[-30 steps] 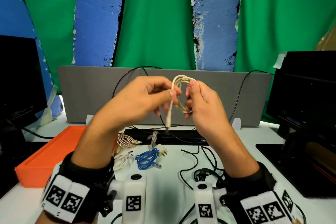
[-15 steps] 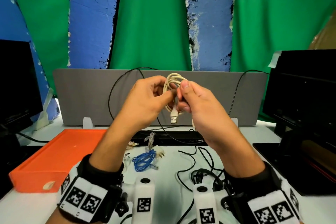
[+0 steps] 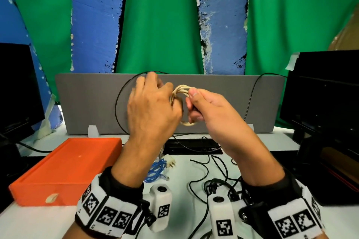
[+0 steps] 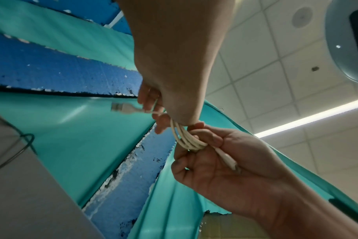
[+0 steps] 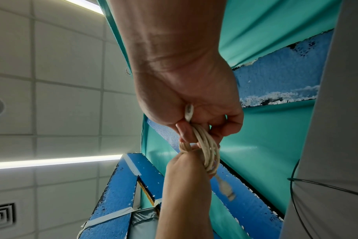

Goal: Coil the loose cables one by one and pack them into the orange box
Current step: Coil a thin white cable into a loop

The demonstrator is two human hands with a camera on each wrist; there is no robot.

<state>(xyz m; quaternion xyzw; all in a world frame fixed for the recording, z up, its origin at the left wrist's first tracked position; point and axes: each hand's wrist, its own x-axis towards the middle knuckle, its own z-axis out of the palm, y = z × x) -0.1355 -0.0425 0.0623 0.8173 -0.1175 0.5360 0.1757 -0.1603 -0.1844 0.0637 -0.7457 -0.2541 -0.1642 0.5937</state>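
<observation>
While it is held up in front of the grey divider panel (image 3: 97,103), the coiled cream USB cable (image 3: 181,91) is gripped by both hands. Its loops are pinched by the right hand (image 3: 209,108) and clasped by the left hand (image 3: 153,106), whose fingers are curled around it. Below on the white desk (image 3: 38,219), the flat orange plastic box (image 3: 64,169) is seen at the left.

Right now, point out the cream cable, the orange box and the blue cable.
cream cable (image 3: 183,89), head view, top of the coil between the hands.
orange box (image 3: 64,163), head view, its flat top face.
blue cable (image 3: 156,170), head view, middle of its bundle.

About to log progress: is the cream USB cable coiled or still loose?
Coiled: the cream USB cable hangs in several bundled loops, gripped by the left hand and right hand.
</observation>
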